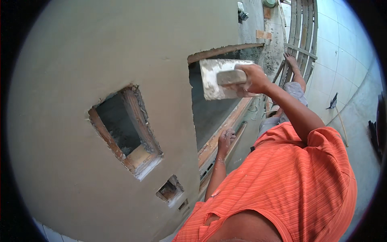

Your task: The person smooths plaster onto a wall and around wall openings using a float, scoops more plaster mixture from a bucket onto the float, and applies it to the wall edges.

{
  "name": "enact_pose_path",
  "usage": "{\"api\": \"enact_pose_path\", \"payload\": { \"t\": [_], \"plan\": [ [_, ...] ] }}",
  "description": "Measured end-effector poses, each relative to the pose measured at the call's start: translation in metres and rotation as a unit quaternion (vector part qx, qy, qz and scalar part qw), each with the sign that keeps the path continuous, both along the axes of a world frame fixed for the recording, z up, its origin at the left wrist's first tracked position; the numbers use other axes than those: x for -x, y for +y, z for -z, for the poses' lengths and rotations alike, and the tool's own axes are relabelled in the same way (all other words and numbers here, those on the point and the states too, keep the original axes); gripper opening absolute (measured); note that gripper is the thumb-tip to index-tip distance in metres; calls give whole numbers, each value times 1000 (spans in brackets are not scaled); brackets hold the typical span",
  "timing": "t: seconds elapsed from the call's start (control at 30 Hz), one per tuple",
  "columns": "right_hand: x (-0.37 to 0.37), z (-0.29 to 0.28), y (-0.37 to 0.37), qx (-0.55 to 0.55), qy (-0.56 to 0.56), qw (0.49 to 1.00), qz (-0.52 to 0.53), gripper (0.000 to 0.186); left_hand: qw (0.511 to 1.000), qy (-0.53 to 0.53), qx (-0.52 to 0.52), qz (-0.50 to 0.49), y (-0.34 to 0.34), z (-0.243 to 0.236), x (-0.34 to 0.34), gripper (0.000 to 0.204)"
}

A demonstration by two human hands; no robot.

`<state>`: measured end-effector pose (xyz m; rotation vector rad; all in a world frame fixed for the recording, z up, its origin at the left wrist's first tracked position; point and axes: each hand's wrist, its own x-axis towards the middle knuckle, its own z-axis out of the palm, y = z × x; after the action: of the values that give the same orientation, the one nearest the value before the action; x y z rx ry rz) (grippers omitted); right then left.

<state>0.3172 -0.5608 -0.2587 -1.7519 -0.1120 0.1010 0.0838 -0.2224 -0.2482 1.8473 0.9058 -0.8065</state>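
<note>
My right hand (254, 80) is closed on the handle of a plaster-smeared rectangular trowel (211, 80), its face held over the upper part of a large rough-edged opening in the grey plastered wall (60, 68). Lower down, my dusty left hand (226, 137) has its fingers curled on the wooden frame (217, 135) along that opening's edge. To the left is a smaller recess (119, 121) with wooden sides and white filler at one corner. Smaller recesses (170, 189) sit below it.
I stand barefoot on narrow wooden slats (300, 24) with a crosspiece. Beside them is a pale tiled surface (332, 56), a thin stick (342, 125) and dark items (377, 133) at the far right. A green round container (269, 3) is at the top.
</note>
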Motion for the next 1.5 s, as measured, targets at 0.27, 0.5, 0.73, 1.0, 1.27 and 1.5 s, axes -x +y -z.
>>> {"api": "enact_pose_path", "payload": {
  "t": [0.27,0.5,0.73,1.0,1.27,1.5],
  "plan": [
    [-69,-46,51,-76,-178,973,128,47,990,-86,-16,107,-71,-31,-80,34],
    [-96,-92,106,-58,-141,986,68,44,999,7,0,42,-34,-16,5,37],
    [-25,-63,125,-65,-133,976,-158,69,991,120,-8,-57,-9,-4,82,39],
    [-49,-47,135,-610,398,653,207,17,999,23,-8,-21,-31,-12,39,37],
    [-60,-185,123,-427,54,901,51,33,1000,5,-27,1,-28,-19,28,37],
    [-43,-189,89,-241,-113,957,-119,47,999,34,-11,-27,-20,-9,48,36]
  ]
}}
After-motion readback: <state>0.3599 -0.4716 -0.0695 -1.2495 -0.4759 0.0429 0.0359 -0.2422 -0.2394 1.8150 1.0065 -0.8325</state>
